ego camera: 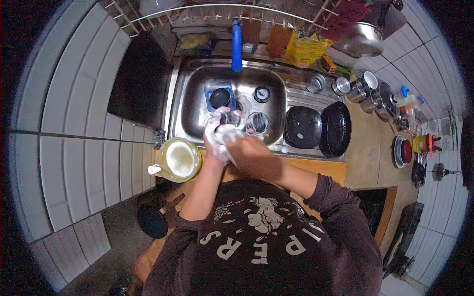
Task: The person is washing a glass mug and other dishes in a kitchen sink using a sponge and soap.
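My left hand (213, 135), coated in white suds, is over the front of the stainless steel sink (187, 92). It holds a dark, foamy object (230, 117) whose kind is hidden by fingers and lather. My right hand (250, 151), blurred, crosses over the left one at a lump of white foam (227, 134); whether a sponge is inside cannot be seen. Just beyond them, in the basin, a black bowl (219, 98) sits in a blue square container (208, 88). A small round black piece (262, 94) and a sudsy round vessel (258, 122) lie to the right.
A blue tap sleeve (237, 46) hangs above the basin. Left of it stands a tub of soapy liquid (181, 161). Black dishes (303, 127) and a black basket (336, 128) occupy the drainboard. Metal pots (359, 90) line the right counter; a wire rack (222, 9) spans the top.
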A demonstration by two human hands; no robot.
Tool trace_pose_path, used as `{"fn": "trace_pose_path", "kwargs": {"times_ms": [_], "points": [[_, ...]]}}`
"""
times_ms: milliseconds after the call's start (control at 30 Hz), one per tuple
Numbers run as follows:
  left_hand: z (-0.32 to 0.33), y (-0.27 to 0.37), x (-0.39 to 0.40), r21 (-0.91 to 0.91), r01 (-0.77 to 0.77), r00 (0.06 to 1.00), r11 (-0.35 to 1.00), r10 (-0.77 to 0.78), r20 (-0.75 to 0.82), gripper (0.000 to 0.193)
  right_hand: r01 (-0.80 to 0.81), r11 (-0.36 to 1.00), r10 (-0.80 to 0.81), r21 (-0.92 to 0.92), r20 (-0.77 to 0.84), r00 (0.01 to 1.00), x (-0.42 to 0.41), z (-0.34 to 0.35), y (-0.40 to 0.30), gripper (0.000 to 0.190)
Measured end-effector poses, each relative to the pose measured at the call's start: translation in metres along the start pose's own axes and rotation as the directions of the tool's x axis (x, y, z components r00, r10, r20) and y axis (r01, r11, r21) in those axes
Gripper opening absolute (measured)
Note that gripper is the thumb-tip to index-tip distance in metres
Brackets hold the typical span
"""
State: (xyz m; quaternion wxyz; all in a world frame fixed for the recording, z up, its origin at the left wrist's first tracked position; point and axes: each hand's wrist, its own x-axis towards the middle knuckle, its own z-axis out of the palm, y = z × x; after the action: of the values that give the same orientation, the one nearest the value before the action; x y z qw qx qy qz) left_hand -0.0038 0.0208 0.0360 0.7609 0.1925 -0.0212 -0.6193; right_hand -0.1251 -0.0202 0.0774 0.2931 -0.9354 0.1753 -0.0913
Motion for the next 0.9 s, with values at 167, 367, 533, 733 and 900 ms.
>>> {"fn": "trace_pose_path", "kwargs": {"times_ms": [167, 367, 533, 733, 900], "points": [[0.012, 0.004, 0.005, 0.047, -0.052, 0.994, 0.998, 0.057, -0.097, 0.032, -0.045, 0.981, 0.062, -0.187, 0.085, 0.994, 0.005, 0.006, 0.014, 0.042], [0.006, 0.004, 0.008, -0.124, 0.026, 1.000, 0.992, -0.024, 0.019, 0.028, 0.137, 0.988, -0.135, -0.065, 0.032, 0.990, 0.013, -0.005, 0.019, 0.032], [-0.005, 0.003, 0.007, -0.044, 0.066, 0.998, 0.997, -0.066, 0.022, 0.038, 0.258, 0.966, -0.252, 0.031, -0.127, 0.959, 0.004, -0.006, 0.006, 0.033], [-0.011, -0.004, 0.001, -0.087, 0.034, 0.999, 0.996, -0.031, 0.043, 0.040, 0.059, 0.979, -0.085, -0.195, -0.128, 0.988, -0.010, 0.021, 0.012, 0.033], [0.008, -0.009, -0.002, 0.074, -0.057, 0.993, 0.996, 0.065, -0.100, 0.038, 0.272, 0.958, -0.243, 0.096, -0.239, 0.940, 0.006, 0.015, 0.028, 0.040]]}}
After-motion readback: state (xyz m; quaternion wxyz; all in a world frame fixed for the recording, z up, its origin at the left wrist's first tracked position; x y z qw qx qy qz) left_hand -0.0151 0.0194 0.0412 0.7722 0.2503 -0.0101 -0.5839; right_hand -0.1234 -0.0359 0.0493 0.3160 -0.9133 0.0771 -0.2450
